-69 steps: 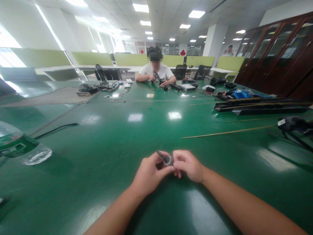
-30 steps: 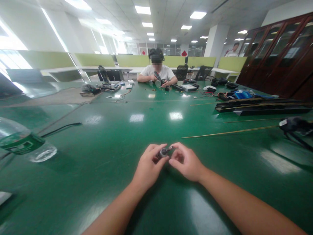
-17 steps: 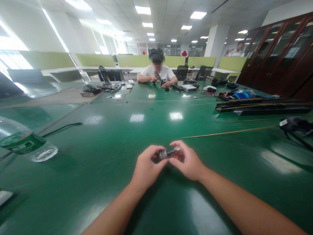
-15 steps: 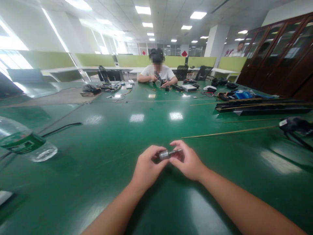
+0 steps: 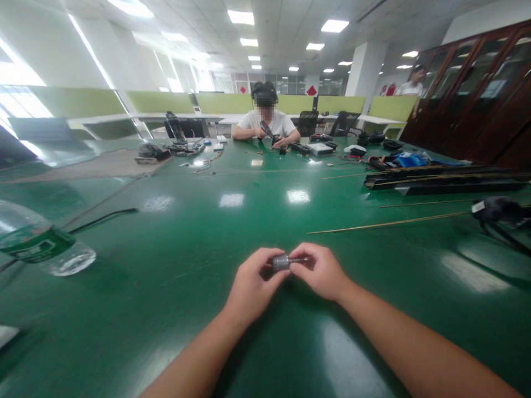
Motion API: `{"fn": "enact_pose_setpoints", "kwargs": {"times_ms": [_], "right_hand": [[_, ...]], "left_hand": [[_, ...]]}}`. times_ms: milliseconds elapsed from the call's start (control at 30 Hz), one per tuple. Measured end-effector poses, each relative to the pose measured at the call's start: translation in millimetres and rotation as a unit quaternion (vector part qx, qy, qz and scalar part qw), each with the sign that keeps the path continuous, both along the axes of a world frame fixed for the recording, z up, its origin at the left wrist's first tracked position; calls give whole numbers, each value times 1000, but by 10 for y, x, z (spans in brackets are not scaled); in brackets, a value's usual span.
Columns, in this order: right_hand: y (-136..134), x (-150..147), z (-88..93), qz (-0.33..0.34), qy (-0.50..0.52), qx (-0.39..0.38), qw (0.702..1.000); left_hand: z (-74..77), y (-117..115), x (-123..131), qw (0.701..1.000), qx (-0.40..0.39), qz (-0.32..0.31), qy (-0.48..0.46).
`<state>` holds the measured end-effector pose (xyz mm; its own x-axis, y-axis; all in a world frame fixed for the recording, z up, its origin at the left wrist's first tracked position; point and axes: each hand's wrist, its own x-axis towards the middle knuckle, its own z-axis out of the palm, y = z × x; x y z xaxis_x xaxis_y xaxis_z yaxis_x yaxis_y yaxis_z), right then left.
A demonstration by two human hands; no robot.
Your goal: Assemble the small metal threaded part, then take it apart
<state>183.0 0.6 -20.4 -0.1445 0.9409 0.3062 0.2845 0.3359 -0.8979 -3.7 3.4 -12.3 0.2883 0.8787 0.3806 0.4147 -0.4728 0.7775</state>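
Observation:
A short grey metal cylinder that looks like a drill chuck [image 5: 281, 262] lies sideways between my hands, just over the green table. My left hand [image 5: 254, 279] grips it, thumb below and fingers above and behind. From its right end sticks out a thin dark rod, which looks like a drill bit [image 5: 305, 258]. Around the rod, close to the cylinder, my right hand [image 5: 321, 271] pinches with thumb and forefinger. Its other fingers are curled behind and partly hidden.
A clear plastic bottle [image 5: 45, 240] lies at the left by a black cable [image 5: 103, 219]. Thin brass-coloured rods [image 5: 390, 223] and black channels [image 5: 440, 184] are at the right. Across the green table [image 5: 186, 320] a person [image 5: 265, 119] handles a dark tool among scattered parts.
My right hand's raised fingers have come down and closed on the rod beside the cylinder. The cylinder has turned slightly in my left hand. A person at the far right has moved rightward.

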Motion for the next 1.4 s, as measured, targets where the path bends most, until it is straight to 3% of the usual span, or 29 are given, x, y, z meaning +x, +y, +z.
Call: {"fn": "enact_pose_setpoints", "kwargs": {"times_ms": [1000,1400], "right_hand": [[63,67,4,22,-24,-2,999],[72,89,12,50,11,-33,998]], "left_hand": [[-3,43,-32,1000,-9,-9,-2],[7,37,-63,1000,10,-9,10]]}}
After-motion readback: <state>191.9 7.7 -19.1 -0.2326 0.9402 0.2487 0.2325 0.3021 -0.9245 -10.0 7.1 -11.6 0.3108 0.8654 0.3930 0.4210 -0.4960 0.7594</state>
